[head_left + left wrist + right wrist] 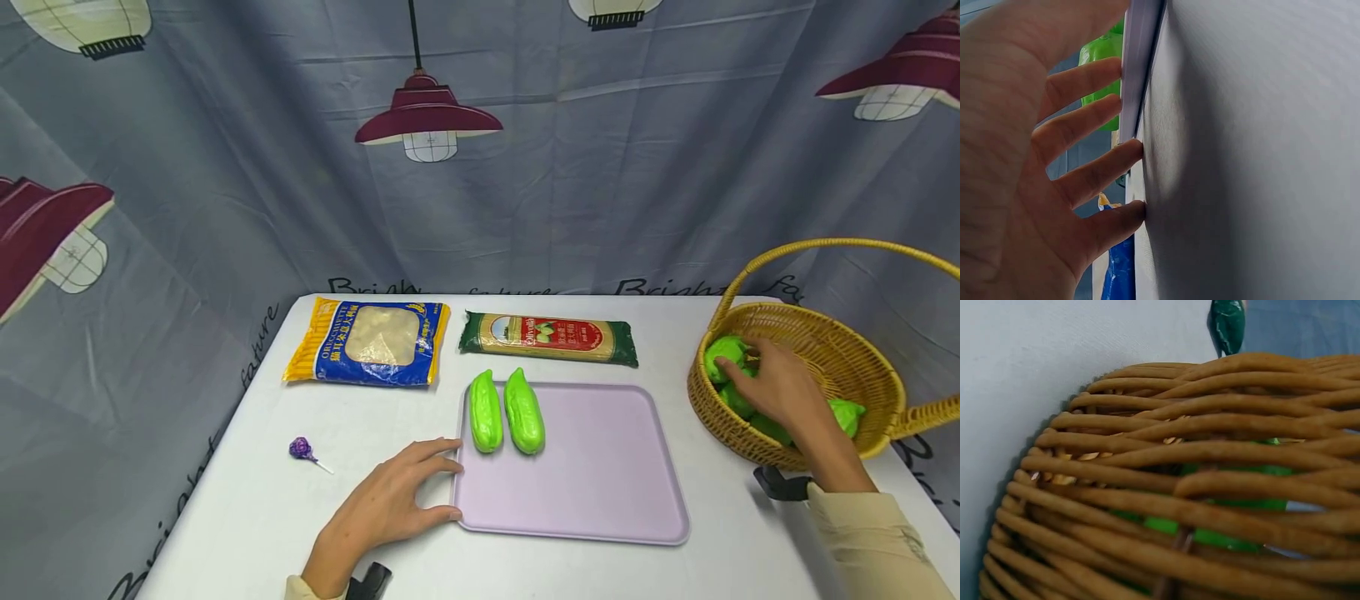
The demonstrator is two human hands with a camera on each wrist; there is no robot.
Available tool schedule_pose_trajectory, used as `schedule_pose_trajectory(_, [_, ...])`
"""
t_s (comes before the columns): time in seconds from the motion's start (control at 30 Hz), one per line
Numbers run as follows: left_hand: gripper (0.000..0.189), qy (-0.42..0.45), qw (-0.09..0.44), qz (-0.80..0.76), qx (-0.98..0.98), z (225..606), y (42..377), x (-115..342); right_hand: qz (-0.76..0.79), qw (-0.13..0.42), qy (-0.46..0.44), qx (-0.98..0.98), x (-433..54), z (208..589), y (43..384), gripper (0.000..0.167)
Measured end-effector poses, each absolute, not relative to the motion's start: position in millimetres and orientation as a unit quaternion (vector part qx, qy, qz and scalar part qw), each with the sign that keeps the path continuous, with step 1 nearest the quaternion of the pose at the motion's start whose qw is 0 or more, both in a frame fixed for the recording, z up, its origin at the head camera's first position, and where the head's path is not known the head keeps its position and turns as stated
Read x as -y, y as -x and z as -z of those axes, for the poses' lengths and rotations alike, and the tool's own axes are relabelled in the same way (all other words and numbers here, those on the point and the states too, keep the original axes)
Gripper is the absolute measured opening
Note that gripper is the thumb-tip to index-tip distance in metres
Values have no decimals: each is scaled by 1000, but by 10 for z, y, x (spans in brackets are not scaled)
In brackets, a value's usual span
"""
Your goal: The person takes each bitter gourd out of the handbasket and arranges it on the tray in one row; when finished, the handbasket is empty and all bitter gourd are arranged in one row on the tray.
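My left hand (397, 500) touches the left edge of a lilac tray (600, 483), fingers spread and fairly straight. Two glossy green toy vegetables (486, 412), long and tapered like bitter melons, lie side by side at the tray's upper left. In the left wrist view, the fingertips meet the tray rim (1138, 69). My right hand (780, 383) reaches inside a wicker basket (862, 358), thumb and fingers about a green vegetable (722, 358); the far fingers are partly hidden. Several more green pieces lie beneath and beside it. The right wrist view shows basket weave (1210, 450), not the hand.
A blue and yellow pasta bag (378, 343) lies at the back left, a green and red spaghetti pack (551, 337) behind the tray. A purple-wrapped lollipop (302, 449) is on the white table (247, 517) at left. The basket's tall handle (825, 243) arches over it.
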State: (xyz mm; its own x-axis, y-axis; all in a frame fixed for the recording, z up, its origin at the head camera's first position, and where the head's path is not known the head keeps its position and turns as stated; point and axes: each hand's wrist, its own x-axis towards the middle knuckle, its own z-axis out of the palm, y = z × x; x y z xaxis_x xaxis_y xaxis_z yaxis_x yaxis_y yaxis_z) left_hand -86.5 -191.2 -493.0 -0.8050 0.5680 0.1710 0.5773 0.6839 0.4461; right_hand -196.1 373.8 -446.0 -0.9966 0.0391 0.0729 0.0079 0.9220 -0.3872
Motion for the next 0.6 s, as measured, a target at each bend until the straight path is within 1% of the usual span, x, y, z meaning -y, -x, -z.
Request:
schedule_pose_trajectory(0.13, [49,311,11,245,918,4930,867,1907,-191,7,18,981,-3765,4467,2025,87])
schedule_pose_trajectory(0.37, [50,304,-1,245,921,4924,873,1899,-185,-19,16,982,-3792,4475,2109,88])
schedule_pose_trajectory(0.47, [50,303,-3,244,921,4922,873,1900,-193,-18,15,981,-3793,4483,2130,85])
schedule_pose_trajectory(0.6, [50,305,4,242,921,4926,867,1909,-206,15,2,979,-3787,4504,2136,76])
